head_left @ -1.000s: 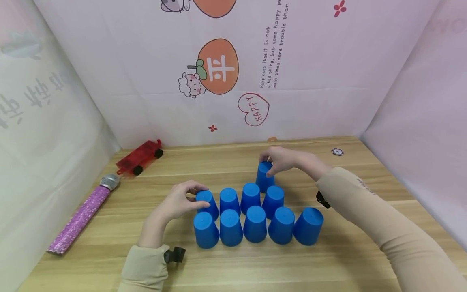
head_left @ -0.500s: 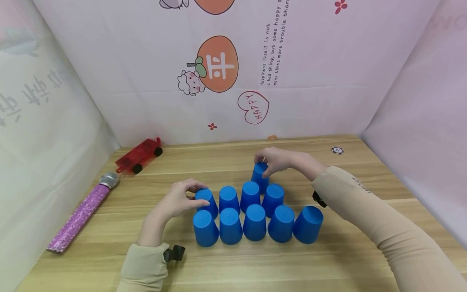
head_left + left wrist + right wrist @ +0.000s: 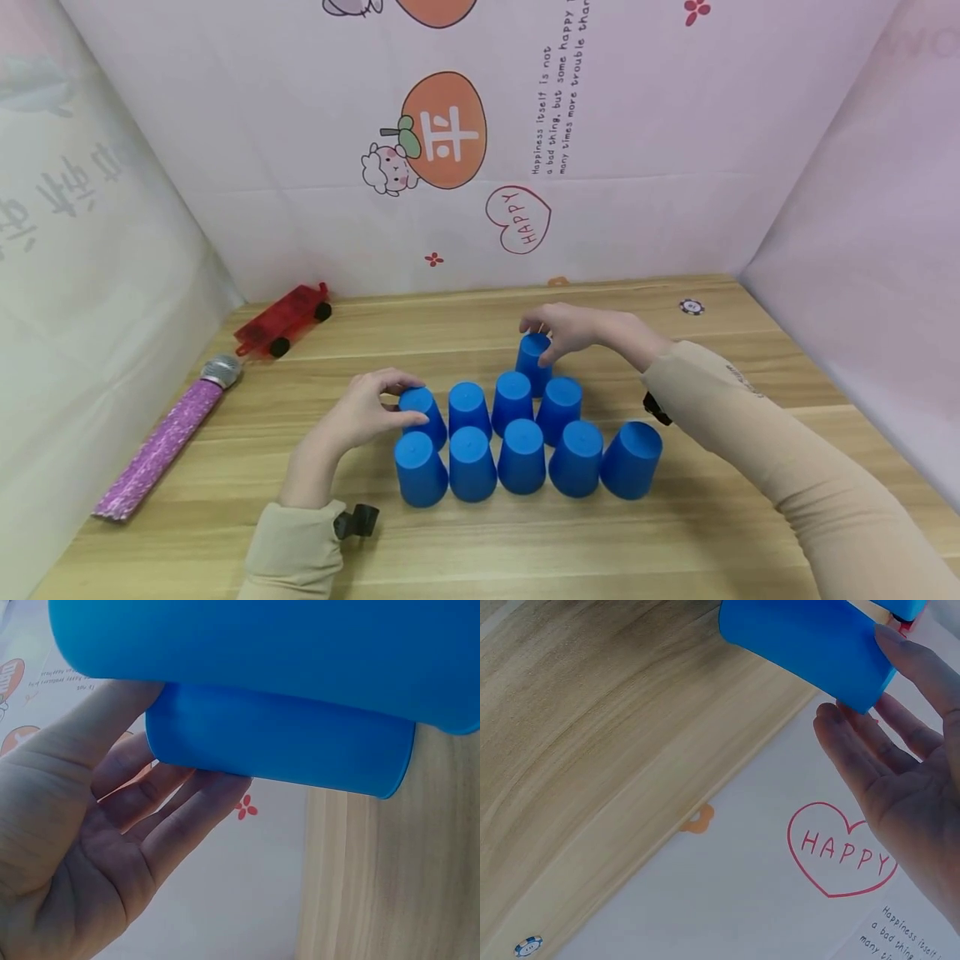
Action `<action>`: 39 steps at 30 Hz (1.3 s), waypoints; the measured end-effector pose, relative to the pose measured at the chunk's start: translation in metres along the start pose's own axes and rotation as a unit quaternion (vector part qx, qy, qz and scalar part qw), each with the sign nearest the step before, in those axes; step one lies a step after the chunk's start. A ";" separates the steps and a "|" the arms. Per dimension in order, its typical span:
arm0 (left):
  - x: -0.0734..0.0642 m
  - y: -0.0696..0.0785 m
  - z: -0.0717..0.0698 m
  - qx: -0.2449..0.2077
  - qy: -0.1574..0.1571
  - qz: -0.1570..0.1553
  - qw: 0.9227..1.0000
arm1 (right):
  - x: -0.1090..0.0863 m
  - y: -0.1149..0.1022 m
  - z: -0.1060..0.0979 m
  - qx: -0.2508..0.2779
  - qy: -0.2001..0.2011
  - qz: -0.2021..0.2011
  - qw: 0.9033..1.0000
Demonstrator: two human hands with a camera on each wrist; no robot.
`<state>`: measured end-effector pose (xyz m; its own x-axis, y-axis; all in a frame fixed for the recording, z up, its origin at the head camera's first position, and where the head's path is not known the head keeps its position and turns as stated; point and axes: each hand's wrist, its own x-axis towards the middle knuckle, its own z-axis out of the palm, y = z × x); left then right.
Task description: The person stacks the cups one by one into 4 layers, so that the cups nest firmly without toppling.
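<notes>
Several blue cups stand upside down on the table in a front row, such as the front middle cup [image 3: 522,458], with a shorter row close behind. My left hand [image 3: 362,411] grips the leftmost cup [image 3: 431,427] of that second row between thumb and fingers. In the left wrist view, this cup [image 3: 285,742] is partly covered by a nearer cup [image 3: 262,645]. Behind the second row, my right hand [image 3: 567,331] pinches another cup [image 3: 531,367] near its top, thumb in front and fingers behind. The right wrist view shows this cup [image 3: 810,652] between thumb and fingers.
On the left of the wooden table [image 3: 480,550] lie a pink glittery microphone [image 3: 165,442] and a red toy car [image 3: 283,321]. A poker chip [image 3: 692,307] lies at the back right. White printed sheets [image 3: 637,150] wall in the back and sides.
My right hand has shifted slightly left with its cup, bringing it closer behind the second row. My left hand keeps its hold on the leftmost cup, and the other cups stay put.
</notes>
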<state>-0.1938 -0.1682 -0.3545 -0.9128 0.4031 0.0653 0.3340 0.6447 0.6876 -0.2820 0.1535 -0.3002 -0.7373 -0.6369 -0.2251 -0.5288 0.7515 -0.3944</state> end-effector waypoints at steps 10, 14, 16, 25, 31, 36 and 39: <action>-0.002 0.002 -0.004 0.008 -0.004 -0.002 1.000 | -0.028 0.016 -0.010 0.006 0.035 0.000 0.999; -0.004 0.005 -0.008 0.037 -0.003 -0.016 0.999 | -0.048 0.027 -0.012 -0.005 0.053 0.013 0.999; -0.004 0.007 -0.010 0.050 -0.007 -0.022 0.998 | -0.058 0.032 -0.012 -0.014 0.058 0.017 0.998; -0.005 0.007 -0.028 0.114 -0.016 0.003 0.993 | -0.097 0.044 -0.003 -0.020 0.068 0.008 0.997; -0.002 0.004 -0.041 0.138 -0.026 0.010 0.990 | -0.113 0.045 0.003 -0.007 0.088 0.016 0.996; 0.005 0.005 -0.050 0.148 -0.042 0.004 0.988 | -0.122 0.043 0.008 0.001 0.112 0.013 0.994; 0.010 0.006 -0.054 0.158 -0.049 0.011 0.986 | -0.127 0.040 0.014 0.014 0.125 0.006 0.992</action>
<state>-0.2135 -0.1950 -0.3108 -0.8830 0.4694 -0.0036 0.4231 0.7991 0.4270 -0.2038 0.2618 -0.2995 -0.8269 -0.5624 -0.0033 -0.5099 0.7521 -0.4175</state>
